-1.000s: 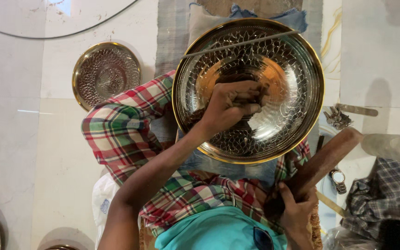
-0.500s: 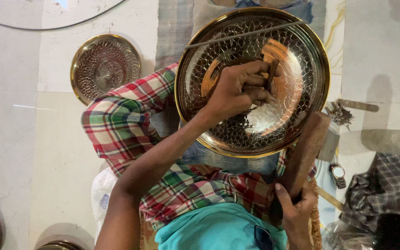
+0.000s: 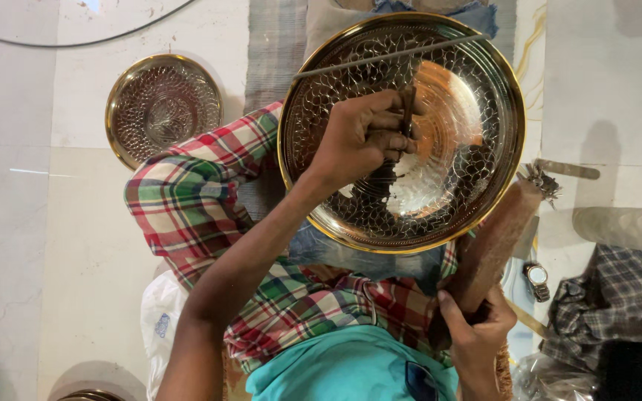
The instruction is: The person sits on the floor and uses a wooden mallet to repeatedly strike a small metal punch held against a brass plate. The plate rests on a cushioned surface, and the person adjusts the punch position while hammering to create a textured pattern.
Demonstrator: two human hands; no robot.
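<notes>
Pale glossy tiled floor [image 3: 61, 223], woven mat [image 3: 273, 52]

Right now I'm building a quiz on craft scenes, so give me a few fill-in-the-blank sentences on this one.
1. The left hand presses a thin tool onto the large ____ plate.
2. The right hand grips a ____ mallet.
3. The plate rests on legs draped in ____ cloth.
4. A smaller plate lies on the ____.

Missing words: metal; wooden; checked; floor
</notes>
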